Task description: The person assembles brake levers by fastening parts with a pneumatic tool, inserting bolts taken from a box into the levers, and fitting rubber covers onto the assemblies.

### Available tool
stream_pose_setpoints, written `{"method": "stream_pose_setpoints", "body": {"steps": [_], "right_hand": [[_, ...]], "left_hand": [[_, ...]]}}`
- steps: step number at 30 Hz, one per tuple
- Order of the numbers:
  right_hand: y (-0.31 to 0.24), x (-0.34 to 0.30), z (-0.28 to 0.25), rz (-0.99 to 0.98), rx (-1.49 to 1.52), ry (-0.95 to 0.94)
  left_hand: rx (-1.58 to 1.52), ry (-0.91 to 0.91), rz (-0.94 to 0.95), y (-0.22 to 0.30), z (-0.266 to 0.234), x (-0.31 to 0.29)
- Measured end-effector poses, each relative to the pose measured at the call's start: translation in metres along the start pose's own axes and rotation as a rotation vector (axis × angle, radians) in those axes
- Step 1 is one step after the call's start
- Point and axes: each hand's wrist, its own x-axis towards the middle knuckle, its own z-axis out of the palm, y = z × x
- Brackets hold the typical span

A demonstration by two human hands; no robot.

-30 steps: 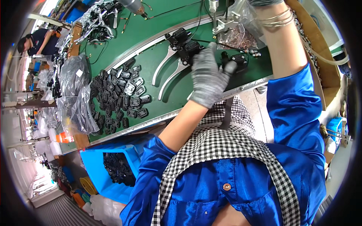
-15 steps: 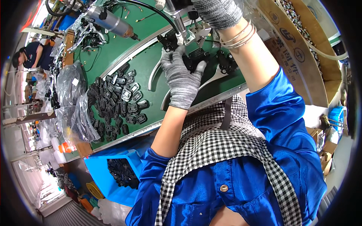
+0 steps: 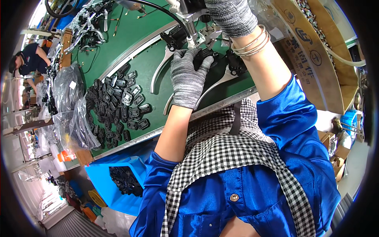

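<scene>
Versus a second ago, right hand (image 3: 232,17) has moved in beside the bench tool (image 3: 190,28); fingers cropped, can't tell grip. Left hand (image 3: 188,77) clamped on black lever assembly (image 3: 203,57), just nearside of that tool. Looks like it's steadying the part.

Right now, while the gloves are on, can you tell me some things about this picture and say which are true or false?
1. The left hand wears a gray glove. True.
2. The bin on the person's left is red. False: it is blue.
3. Small black parts lie piled on the green table. True.
4. The right hand is bare. False: it is gloved too.
5. The left hand is beside a silver lever. True.
</scene>
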Motion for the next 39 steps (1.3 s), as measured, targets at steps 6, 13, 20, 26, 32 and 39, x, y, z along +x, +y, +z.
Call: {"method": "stream_pose_setpoints", "body": {"steps": [6,13,20,26,32,39], "right_hand": [[-0.023,-0.005,-0.001,0.308,0.230,0.019],[-0.038,-0.011,-0.002,0.503,0.366,0.028],[-0.044,-0.009,-0.004,0.600,0.434,0.037],[-0.035,0.011,-0.011,0.540,0.402,0.003],[-0.037,0.008,0.004,0.523,0.428,-0.009],[-0.044,-0.002,0.015,0.536,0.452,-0.008]], "left_hand": [[-0.005,0.011,0.049,-0.003,-0.001,0.000],[0.035,0.025,0.059,-0.005,0.003,-0.002],[0.051,0.005,0.026,-0.001,0.002,-0.001],[0.029,0.029,0.011,0.000,0.004,-0.002],[0.081,0.060,0.079,0.000,0.009,0.004],[0.118,0.039,0.062,0.001,0.008,0.002]]}}
